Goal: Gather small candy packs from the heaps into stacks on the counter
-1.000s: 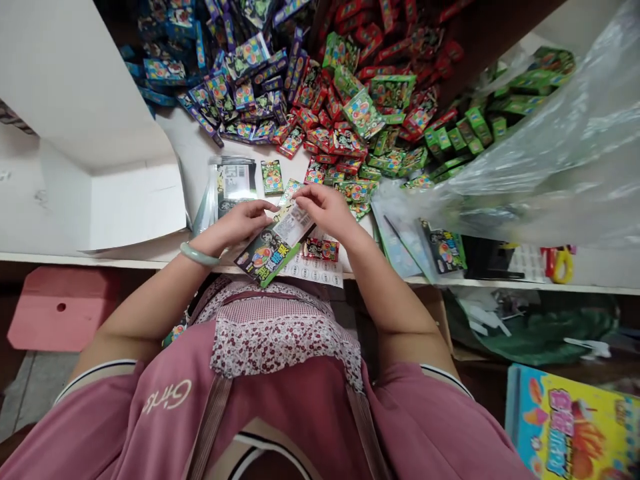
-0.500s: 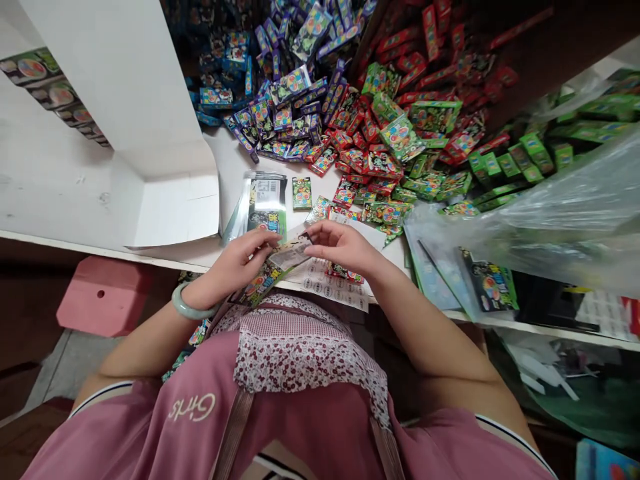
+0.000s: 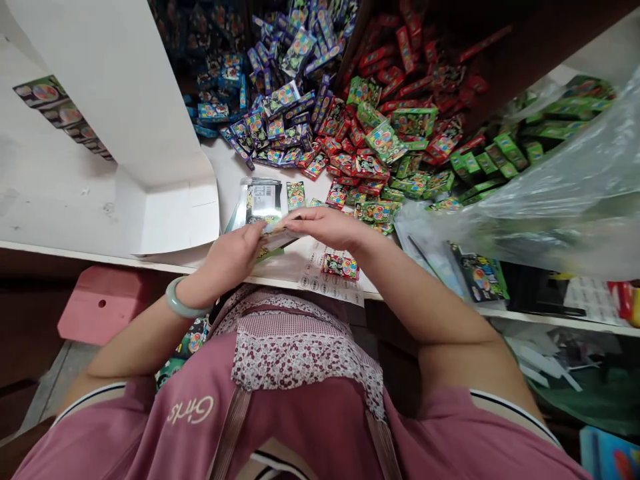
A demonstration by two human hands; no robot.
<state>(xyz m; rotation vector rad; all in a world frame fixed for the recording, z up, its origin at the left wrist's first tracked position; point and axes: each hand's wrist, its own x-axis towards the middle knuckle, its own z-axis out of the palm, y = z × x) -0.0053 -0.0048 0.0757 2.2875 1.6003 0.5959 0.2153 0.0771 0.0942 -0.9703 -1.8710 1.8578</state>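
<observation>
My left hand (image 3: 234, 253), with a pale bangle at the wrist, is closed on one end of a flat printed pouch (image 3: 273, 241). Fingers of my right hand (image 3: 327, 225) close over its other end, hiding much of it. Just behind the hands lies a stack of silvery printed pouches (image 3: 264, 197) with a barcode label on top. A small green box (image 3: 296, 195) stands apart to the right of that stack. Below my right wrist, a red box (image 3: 341, 265) rests on a sheet of round stickers (image 3: 325, 283).
Heaps of purple boxes (image 3: 283, 100), red boxes (image 3: 367, 163) and green boxes (image 3: 487, 163) cover the back. A white carton (image 3: 175, 210) stands left. Clear plastic film (image 3: 560, 207) hangs over the right side. A pink stool (image 3: 103, 303) is below the table edge.
The pouch has been lifted from its slanted position near the table edge and turned flatter between my hands. My right hand has moved left, closer to my left hand.
</observation>
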